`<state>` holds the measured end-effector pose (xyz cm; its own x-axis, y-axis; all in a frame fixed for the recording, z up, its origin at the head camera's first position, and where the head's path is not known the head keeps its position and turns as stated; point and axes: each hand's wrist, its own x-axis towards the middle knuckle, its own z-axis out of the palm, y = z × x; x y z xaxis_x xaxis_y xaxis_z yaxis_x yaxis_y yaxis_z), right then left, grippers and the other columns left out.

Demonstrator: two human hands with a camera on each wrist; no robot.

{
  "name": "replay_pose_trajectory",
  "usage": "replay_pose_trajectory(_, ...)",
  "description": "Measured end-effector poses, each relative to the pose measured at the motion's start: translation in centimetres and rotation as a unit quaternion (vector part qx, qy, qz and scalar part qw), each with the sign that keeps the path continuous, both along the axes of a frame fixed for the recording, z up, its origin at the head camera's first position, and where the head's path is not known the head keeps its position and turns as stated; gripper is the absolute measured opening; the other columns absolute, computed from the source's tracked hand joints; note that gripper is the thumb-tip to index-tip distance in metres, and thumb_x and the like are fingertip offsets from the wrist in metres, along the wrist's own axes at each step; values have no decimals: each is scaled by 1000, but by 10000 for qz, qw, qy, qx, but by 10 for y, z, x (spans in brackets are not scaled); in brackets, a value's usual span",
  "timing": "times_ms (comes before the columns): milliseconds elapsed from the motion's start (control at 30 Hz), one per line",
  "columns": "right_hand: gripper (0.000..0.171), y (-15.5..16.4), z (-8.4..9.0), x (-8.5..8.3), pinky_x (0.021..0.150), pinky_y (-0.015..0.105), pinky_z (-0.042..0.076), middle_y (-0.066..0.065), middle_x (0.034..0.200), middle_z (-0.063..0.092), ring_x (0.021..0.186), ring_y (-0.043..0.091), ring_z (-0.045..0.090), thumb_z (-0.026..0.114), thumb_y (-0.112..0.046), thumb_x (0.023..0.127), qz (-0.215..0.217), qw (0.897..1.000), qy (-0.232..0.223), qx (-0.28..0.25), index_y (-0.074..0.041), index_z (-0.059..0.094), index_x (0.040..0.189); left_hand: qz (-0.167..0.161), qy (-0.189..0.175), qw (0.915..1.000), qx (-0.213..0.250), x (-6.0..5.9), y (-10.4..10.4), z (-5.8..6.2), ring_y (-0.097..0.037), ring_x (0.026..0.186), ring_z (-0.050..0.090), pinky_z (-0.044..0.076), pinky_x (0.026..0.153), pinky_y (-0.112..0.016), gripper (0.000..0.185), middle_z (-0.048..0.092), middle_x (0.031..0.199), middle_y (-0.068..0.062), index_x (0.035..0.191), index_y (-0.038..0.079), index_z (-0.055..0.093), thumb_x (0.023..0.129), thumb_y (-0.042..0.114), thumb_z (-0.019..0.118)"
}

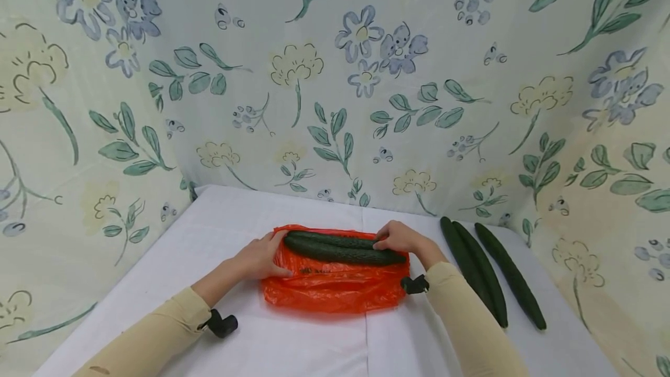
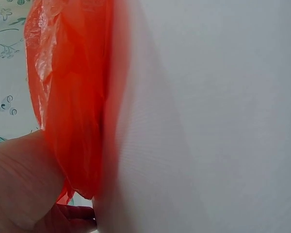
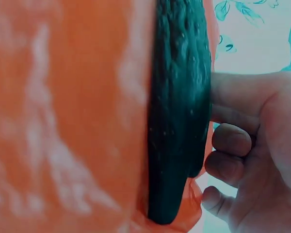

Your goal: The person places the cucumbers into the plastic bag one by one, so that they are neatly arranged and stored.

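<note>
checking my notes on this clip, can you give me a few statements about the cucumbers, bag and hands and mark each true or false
1. Two cucumbers lie on the orange plastic bag. True.
2. Three more cucumbers lie on the white table to the person's right of the bag. True.
3. The bag is blue. False: it is orange.
4. The right hand rests at the right end of the cucumbers on the bag. True.
5. The left hand is lifted well above the table, away from the bag. False: it lies at the bag's left edge, touching it.
6. The cucumbers on the bag stand upright. False: they lie flat, side by side.
</note>
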<state>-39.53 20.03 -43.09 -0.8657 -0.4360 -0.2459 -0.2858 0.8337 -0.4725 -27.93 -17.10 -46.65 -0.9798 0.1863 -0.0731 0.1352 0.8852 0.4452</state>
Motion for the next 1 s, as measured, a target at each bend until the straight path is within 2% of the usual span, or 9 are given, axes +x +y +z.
replay_pose_trajectory(267,27,-5,1,3,90,41,58,4,106,74,90,19,64,71,-25,94,-174,9978,633,-11,-10,76,117,-17,-11,10000,71,0,0,1,-40,135,48,49,101,-61,113,40,156,-18,158,16,27,70,58,85)
replay_pose_trajectory(600,26,-7,-3,6,84,39,56,3,99,73,85,20,60,70,-26,95,-316,9930,1139,88,-11,77,115,-26,-4,10000,-3,-1,1,-1,-41,135,47,49,101,-61,112,39,157,-18,158,16,28,71,58,85)
replay_pose_trajectory(833,30,-11,-6,9,92,44,57,8,108,74,92,21,65,72,-28,93,-497,9940,943,228,-8,76,115,-24,-29,10000,-25,-2,0,-1,-41,135,47,49,101,-62,112,39,157,-18,158,17,28,71,60,84)
replay_pose_trajectory(1000,29,-12,-6,9,90,42,58,7,106,74,90,20,65,74,-28,92,-552,9949,805,261,-7,77,112,-16,-73,10000,-21,-1,-1,-1,-42,136,47,48,102,-63,112,38,157,-20,158,17,28,71,60,84)
